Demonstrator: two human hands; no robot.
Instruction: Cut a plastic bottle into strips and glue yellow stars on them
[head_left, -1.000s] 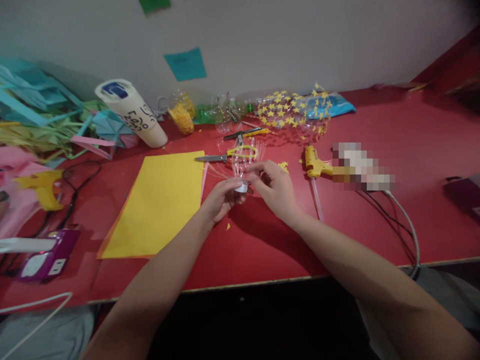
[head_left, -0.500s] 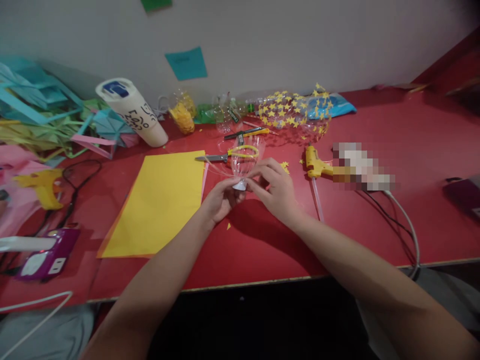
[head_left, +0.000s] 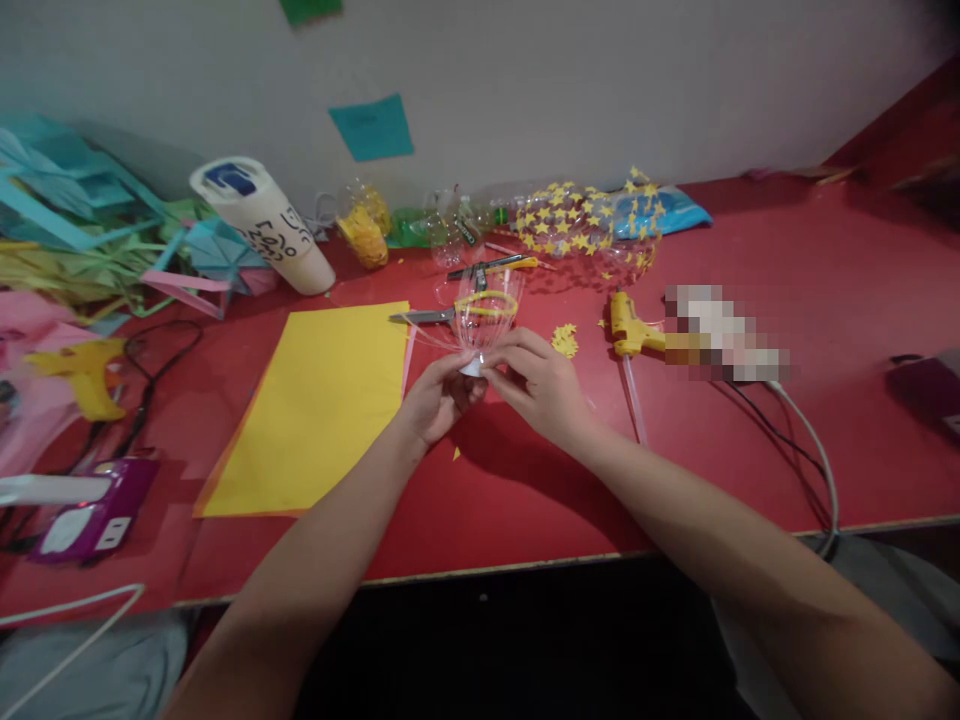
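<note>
Between my hands is a clear plastic bottle top cut into thin strips point(head_left: 487, 290), its white cap point(head_left: 472, 369) pointing down toward me. My left hand point(head_left: 439, 405) pinches it at the cap from the left. From the right, my right hand point(head_left: 544, 385) grips it with thumb and fingertips by the neck. Some strips stick out to the left. Behind the strips lie scissors with yellow handles point(head_left: 487, 303), partly seen through the plastic. A small heap of yellow paper stars point(head_left: 565, 340) lies beyond my right hand.
Yellow paper sheets point(head_left: 322, 400) lie at left. A yellow glue gun point(head_left: 630, 325) with a glue stick lies at right, another glue gun point(head_left: 90, 375) far left. Along the wall are a white paper roll point(head_left: 262, 225), plastic bottles point(head_left: 454, 230) and star-covered plastic strips point(head_left: 562, 220).
Both hands and the bottle top have shifted slightly left. My right hand has moved a little lower, bringing the heap of stars more into view.
</note>
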